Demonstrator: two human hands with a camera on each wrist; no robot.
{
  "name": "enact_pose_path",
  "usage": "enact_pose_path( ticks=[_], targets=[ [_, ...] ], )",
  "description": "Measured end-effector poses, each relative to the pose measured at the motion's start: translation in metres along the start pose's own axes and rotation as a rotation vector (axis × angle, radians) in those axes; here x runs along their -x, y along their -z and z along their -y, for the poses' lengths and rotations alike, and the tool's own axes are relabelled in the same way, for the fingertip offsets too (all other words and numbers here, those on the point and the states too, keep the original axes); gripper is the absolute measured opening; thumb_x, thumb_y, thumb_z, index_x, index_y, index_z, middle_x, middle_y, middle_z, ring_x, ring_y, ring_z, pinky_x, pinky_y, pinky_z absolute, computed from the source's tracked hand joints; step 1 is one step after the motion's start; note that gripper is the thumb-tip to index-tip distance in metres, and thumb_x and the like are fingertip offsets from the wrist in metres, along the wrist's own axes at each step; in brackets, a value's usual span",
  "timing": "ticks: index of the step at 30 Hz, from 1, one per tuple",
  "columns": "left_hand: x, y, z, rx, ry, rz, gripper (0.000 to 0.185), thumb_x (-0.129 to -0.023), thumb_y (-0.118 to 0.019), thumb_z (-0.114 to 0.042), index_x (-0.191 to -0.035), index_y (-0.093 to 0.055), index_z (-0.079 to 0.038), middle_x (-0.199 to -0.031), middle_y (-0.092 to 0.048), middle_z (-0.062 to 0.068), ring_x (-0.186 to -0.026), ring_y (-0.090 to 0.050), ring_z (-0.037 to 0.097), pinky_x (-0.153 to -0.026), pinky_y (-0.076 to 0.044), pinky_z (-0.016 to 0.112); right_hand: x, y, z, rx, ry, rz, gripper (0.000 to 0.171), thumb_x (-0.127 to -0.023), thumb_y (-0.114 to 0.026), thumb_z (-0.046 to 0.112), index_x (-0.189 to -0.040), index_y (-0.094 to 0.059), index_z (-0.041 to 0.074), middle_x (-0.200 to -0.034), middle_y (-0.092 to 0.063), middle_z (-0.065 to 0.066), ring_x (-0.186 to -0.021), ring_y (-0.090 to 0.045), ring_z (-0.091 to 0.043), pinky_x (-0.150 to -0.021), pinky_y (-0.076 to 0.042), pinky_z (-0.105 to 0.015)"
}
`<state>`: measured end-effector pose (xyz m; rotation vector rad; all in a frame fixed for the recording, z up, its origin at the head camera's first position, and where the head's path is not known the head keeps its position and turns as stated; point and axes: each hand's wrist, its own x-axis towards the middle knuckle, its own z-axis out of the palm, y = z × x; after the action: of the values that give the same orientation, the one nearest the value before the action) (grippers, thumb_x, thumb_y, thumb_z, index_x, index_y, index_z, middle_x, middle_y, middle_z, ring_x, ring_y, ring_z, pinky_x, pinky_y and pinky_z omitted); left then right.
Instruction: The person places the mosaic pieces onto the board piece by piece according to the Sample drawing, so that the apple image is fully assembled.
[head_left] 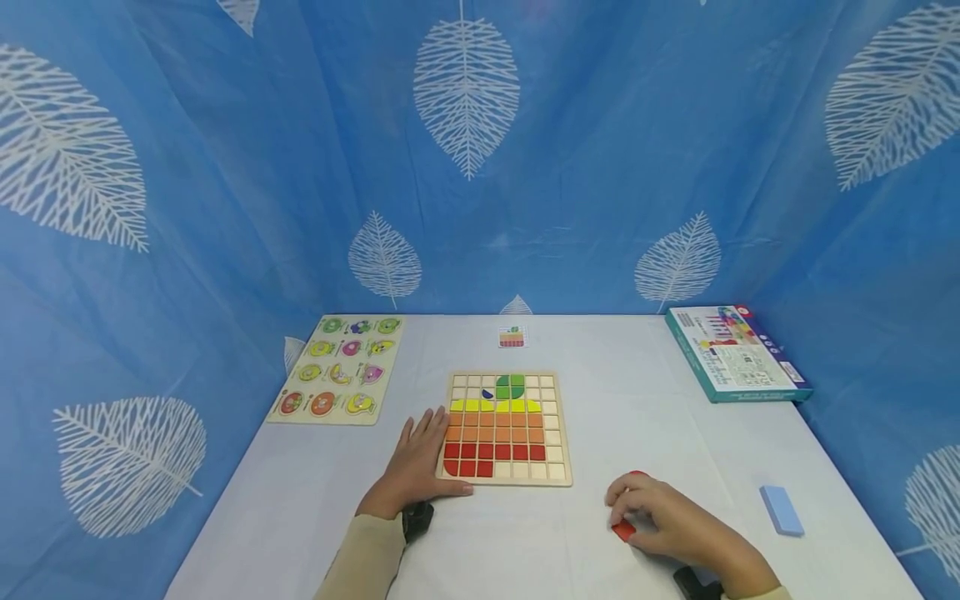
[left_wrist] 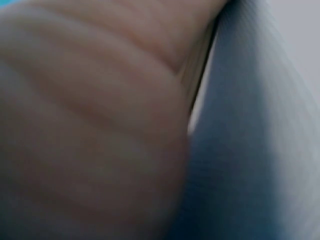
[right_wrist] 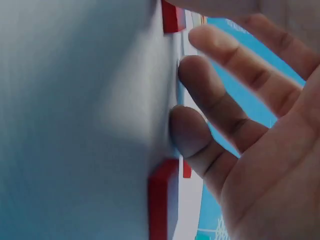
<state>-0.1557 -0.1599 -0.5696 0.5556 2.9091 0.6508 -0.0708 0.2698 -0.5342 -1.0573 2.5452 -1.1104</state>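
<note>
A wooden grid board (head_left: 564, 450) lies mid-table, holding rows of red, orange and yellow tiles with green tiles and one dark blue piece at the top. My left hand (head_left: 415, 467) rests against its left side, fingers spread and straight, the thumb along the near left corner. In the left wrist view, the hand (left_wrist: 95, 125) covers much of the frame. To the right of the board, my right hand (head_left: 660, 512) pinches a red tile (head_left: 623, 529) between thumb and index finger, low over the table. Another red tile (head_left: 638, 472) shows beyond its knuckles.
A fruit puzzle board (head_left: 386, 383) lies at the back left. A small pattern card (head_left: 513, 337) is behind the grid board. At the back right sits a flat teal-edged box (head_left: 742, 354). A light blue block (head_left: 782, 510) lies right of my right hand.
</note>
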Motion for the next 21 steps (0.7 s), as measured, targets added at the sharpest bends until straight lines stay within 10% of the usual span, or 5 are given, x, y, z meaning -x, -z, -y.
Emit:
enact_pose_path(
  ticks=[6, 21],
  targets=[
    [0.0, 0.0, 0.001, -0.002, -0.001, -0.006, 0.134, -0.067, -0.086, -0.072, -0.165, -0.028, -0.002, -0.17, -0.028, 0.016, -0.158, -0.017, 0.036, -0.124, -0.005, 0.06, -0.006, -0.004, -0.002, 0.009, 0.108, -0.04, 0.032, -0.086, -0.085, -0.002, -0.097, -0.073, 0.025, -0.103, -0.066, 0.014, -0.092, -0.063, -0.007, -0.079, -0.056, -0.03],
    [0.001, 0.0, 0.0, 0.004, 0.003, 0.003, 0.135, -0.066, -0.085, -0.074, -0.166, -0.028, -0.002, -0.17, -0.027, 0.015, -0.158, -0.016, 0.036, -0.125, -0.004, 0.059, -0.032, -0.007, 0.003, 0.01, -0.005, -0.044, 0.025, -0.09, -0.082, 0.004, -0.094, -0.072, 0.027, -0.098, -0.062, 0.016, -0.088, -0.06, -0.006, -0.078, -0.055, -0.031]
  ],
)
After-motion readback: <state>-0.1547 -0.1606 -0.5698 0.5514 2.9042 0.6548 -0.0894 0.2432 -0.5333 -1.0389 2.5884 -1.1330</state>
